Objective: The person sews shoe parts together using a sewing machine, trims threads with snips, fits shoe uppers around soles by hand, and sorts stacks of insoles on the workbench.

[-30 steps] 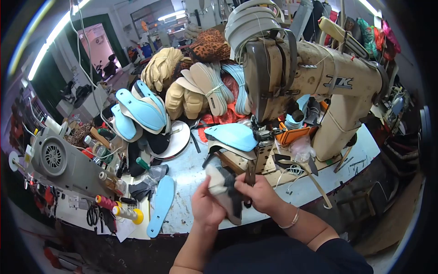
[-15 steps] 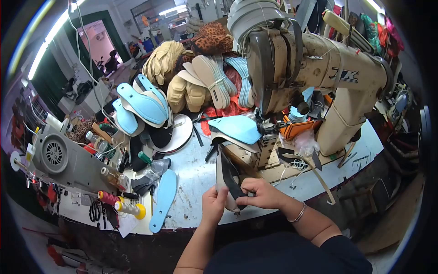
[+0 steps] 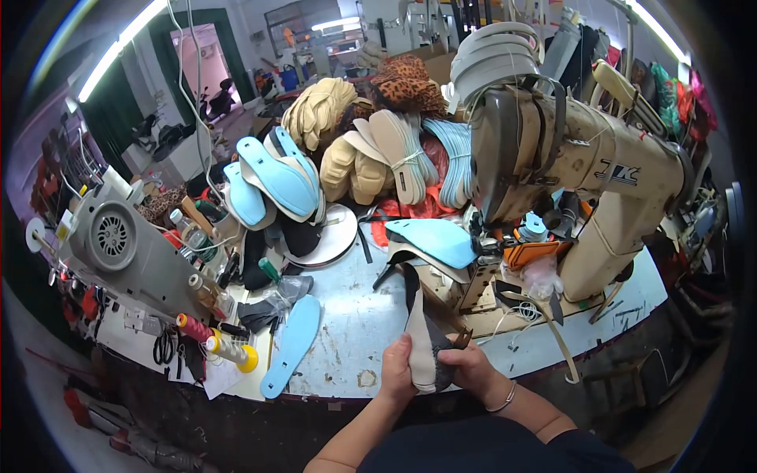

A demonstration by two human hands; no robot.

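1. Location: a cream-and-dark-grey, curved, fabric-looking shoe upper point(image 3: 424, 347) is held over the near edge of a pale-blue flat worktop point(image 3: 355, 335), in front of a tan metal sewing machine point(image 3: 603, 154).
2. Grip: the upper is clamped from both sides. The left hand point(image 3: 400, 370) is closed on its cream side, with the thumb in view; the right hand point(image 3: 477, 370) is closed on its grey side. A dark, narrow, metal-looking tool point(image 3: 462, 339) projects from the right hand; how firmly it is gripped cannot be told.
3. Handling: the upper is judged light, pliable and not fragile, with little tendency to slip. Sagging may be expected if only one end is supported.
4. Recommended hold: opposite side edges, low down, between thumb and fingers.
5. Change: half a second ago, the dark opening was turned upward; now the cream outer face is presented. The camera view has also been shifted.
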